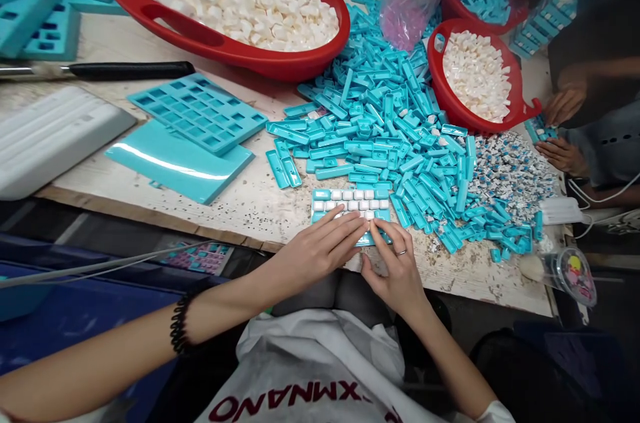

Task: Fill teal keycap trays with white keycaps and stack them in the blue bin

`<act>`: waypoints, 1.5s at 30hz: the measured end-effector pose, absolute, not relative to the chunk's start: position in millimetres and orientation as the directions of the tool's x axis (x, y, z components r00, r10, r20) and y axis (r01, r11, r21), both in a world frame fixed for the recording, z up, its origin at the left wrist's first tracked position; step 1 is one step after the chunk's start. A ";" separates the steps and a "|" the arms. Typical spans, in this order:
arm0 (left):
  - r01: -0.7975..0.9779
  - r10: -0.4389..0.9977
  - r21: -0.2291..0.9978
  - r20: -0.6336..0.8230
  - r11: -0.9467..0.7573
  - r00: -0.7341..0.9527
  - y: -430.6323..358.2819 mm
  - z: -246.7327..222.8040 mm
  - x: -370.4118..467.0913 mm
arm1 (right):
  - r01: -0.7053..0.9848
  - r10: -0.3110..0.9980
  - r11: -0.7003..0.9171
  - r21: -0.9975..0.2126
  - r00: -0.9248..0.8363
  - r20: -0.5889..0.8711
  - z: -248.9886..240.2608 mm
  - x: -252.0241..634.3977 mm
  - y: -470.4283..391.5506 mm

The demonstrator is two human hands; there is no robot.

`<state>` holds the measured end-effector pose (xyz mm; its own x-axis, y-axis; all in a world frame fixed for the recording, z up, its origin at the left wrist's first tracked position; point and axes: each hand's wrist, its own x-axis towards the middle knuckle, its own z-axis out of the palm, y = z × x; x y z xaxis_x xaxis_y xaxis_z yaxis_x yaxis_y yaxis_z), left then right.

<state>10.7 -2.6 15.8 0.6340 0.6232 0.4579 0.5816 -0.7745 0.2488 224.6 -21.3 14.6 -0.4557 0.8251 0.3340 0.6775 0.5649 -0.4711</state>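
Observation:
A small keyboard-like piece (322,195) with white and turquoise keys lies at the table's front edge. My left hand (325,243) rests over its lower left part, fingers stretched out and lying nearly flat across the keys. On the right side, my right hand (397,263) touches the piece with its fingertips at a white key (369,215); its thumb is apart from the fingers, near the front edge. Both hands hide part of the lower rows. Just behind and to the right spreads a heap of turquoise key pieces (370,143).
Red baskets (280,66) (500,126) hold white keycaps. Turquoise panels (215,169), a white case (60,136) and a black-handled tool (130,70) lie left. Small switches (515,169) and a clear cup (575,276) are right, near another person's hands (565,106).

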 end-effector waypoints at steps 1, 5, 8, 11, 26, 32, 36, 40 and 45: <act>0.576 0.623 0.259 0.459 -0.776 0.633 -3.1 15.6 10.4 | 0.675 0.822 0.569 -0.469 -0.461 0.334 14.7 224.8 -21.4; 0.580 0.650 0.299 0.415 -0.758 0.637 -3.9 13.6 9.6 | 0.674 0.814 0.580 -0.457 -0.467 0.346 16.0 224.8 -21.1; 0.589 0.659 0.299 0.387 -0.751 0.645 -4.9 11.4 10.4 | 0.674 0.822 0.569 -0.471 -0.456 0.340 17.7 224.4 -20.6; 0.590 0.649 0.276 0.408 -0.758 0.643 -8.1 8.5 11.9 | 0.660 0.831 0.555 -0.507 -0.454 0.321 19.4 224.7 -19.9; 0.639 0.650 0.166 0.356 -0.751 0.671 -15.2 21.4 20.9 | 0.661 0.807 0.590 -0.463 -0.464 0.365 16.2 222.6 -18.8; 0.629 0.623 0.093 0.310 -0.771 0.718 -11.0 24.6 22.9 | 0.669 0.788 0.614 -0.420 -0.479 0.387 13.1 223.5 -19.4; 0.633 0.654 0.183 0.315 -0.753 0.687 -13.5 24.9 22.4 | 0.678 0.780 0.624 -0.388 -0.508 0.365 15.3 224.3 -19.0; 0.652 0.665 0.166 0.327 -0.740 0.672 -18.9 21.0 24.0 | 0.681 0.770 0.636 -0.362 -0.538 0.342 14.8 224.6 -20.4; 0.685 0.677 0.118 0.340 -0.719 0.652 -23.4 13.7 26.5 | 0.675 0.774 0.633 -0.379 -0.545 0.323 15.9 223.6 -20.2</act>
